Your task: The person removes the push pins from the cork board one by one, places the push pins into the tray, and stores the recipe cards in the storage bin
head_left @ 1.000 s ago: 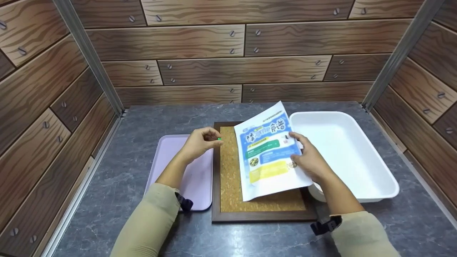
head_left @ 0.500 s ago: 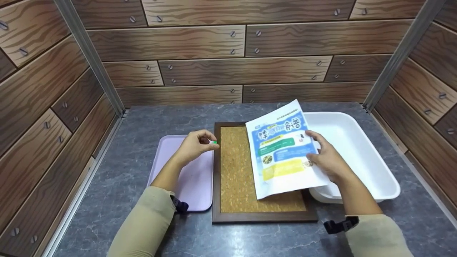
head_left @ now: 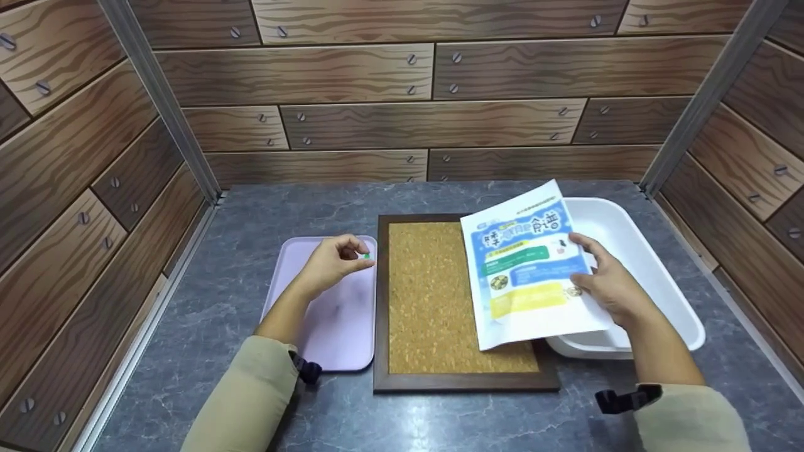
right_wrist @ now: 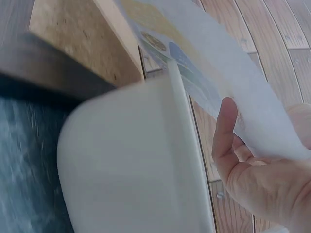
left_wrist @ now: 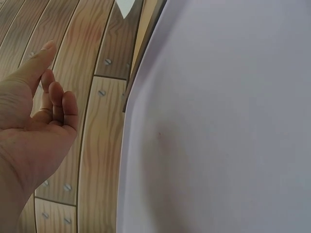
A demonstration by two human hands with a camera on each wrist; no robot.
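In the head view my left hand (head_left: 328, 265) pinches a small green thing (head_left: 367, 256) between thumb and index finger, over the upper part of a lilac tray (head_left: 345, 333). Most of that green thing is hidden by the fingertips, so I cannot tell its kind. My right hand (head_left: 610, 285) grips the right edge of a printed poster sheet (head_left: 534, 314), thumb on the front. The sheet is tilted, overlapping the right side of a cork board (head_left: 427, 301) with a dark frame and part of a white basin (head_left: 653, 301). In the left wrist view the other fingers curl loosely.
The lilac tray lies along the board's left side, and the white basin stands on its right, its wall (right_wrist: 126, 155) close under the sheet. Wood-patterned panels (head_left: 352, 125) enclose the grey marbled table (head_left: 301, 207) at the back and both sides.
My right hand has carried the poster sheet to the right, uncovering more of the cork board. My left hand has drawn back left from the board to over the tray, still pinching the green thing.
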